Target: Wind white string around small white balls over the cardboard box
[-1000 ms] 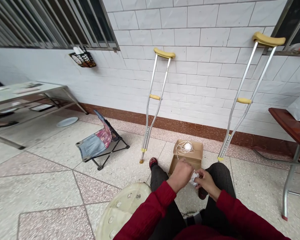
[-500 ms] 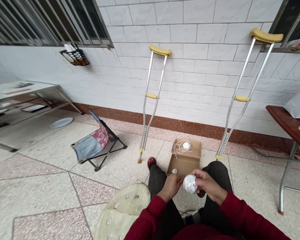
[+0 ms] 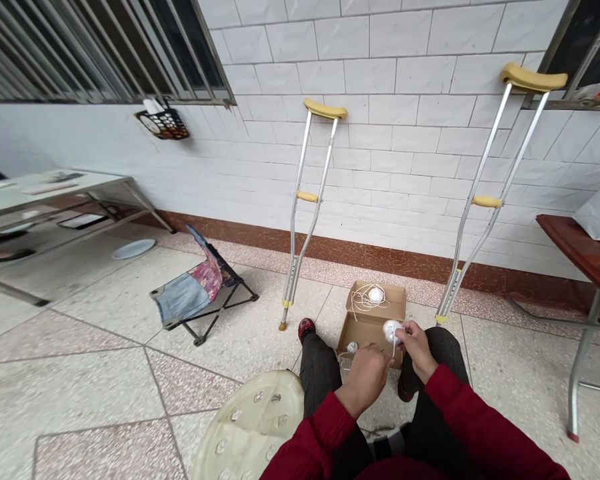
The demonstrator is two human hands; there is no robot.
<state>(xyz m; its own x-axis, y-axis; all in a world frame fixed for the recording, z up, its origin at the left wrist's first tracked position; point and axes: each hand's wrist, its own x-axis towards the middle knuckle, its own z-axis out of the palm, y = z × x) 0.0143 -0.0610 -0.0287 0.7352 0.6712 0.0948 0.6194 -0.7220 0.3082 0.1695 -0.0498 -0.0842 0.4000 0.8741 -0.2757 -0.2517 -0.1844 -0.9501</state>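
Note:
My right hand (image 3: 416, 348) pinches a ball of white string (image 3: 392, 331) above the box, between my knees. A short white strand hangs from the ball down toward my left hand (image 3: 368, 375). That hand is closed just below and left of the ball, seemingly on the strand; its fingertips are partly hidden. The open cardboard box (image 3: 350, 328) lies on the floor under my hands. A loosely tangled white string (image 3: 364, 298) and a second white ball (image 3: 376, 295) lie in its far half. A smaller white ball (image 3: 352, 347) rests at its near left corner.
Two crutches (image 3: 307, 197) (image 3: 486, 201) lean on the tiled wall. A folding chair (image 3: 195, 293) stands left, and a round pale stool (image 3: 250, 427) is beside my left leg. At right is a brown table (image 3: 563, 233); a long table (image 3: 97, 179) stands at far left.
My right hand has carried the ball forward, over the box. My left hand has moved right and now sits below it. A strand now shows between ball and left hand.

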